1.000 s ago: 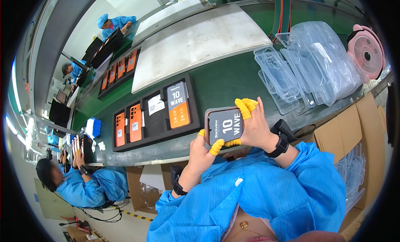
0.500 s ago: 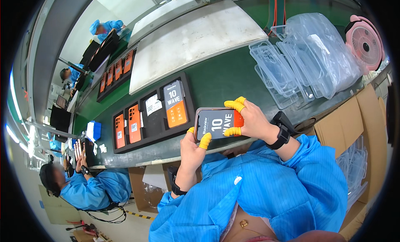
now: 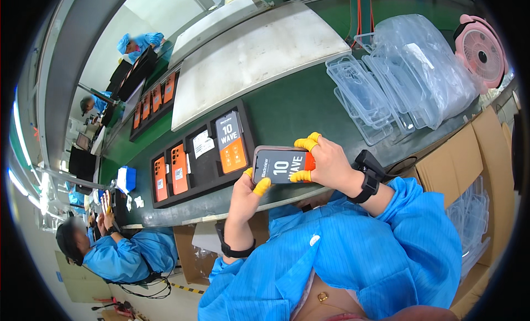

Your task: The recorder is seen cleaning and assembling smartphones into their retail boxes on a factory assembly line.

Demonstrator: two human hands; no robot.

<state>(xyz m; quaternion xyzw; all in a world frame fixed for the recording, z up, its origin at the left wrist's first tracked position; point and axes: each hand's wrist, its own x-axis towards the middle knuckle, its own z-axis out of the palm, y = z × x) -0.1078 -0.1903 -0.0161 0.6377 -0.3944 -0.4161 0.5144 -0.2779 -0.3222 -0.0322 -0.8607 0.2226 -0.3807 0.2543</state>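
Gripping a phone (image 3: 276,165) at its nine o'clock end, my left hand (image 3: 242,198) is pressing with thumb and forefinger, while my right hand (image 3: 331,165) is clasping the three o'clock end – yellow finger cots (image 3: 261,187) are covering fingertips on both. The phone is showing its grey-and-orange face upward, over the near side of the green bench (image 3: 292,108). Black bands (image 3: 365,188) are circling my wrists. At nine o'clock from the phone, a black tray (image 3: 199,186) is holding two orange phones (image 3: 178,170), a white label (image 3: 202,144) and another grey-and-orange-faced phone (image 3: 229,147). A pale board (image 3: 259,61) is lying toward twelve. Clear plastic trays (image 3: 361,92) are piling up at two o'clock – a pink fan (image 3: 482,56) is standing beyond them. At eight, a co-worker (image 3: 124,257) in blue is sitting, handling something.
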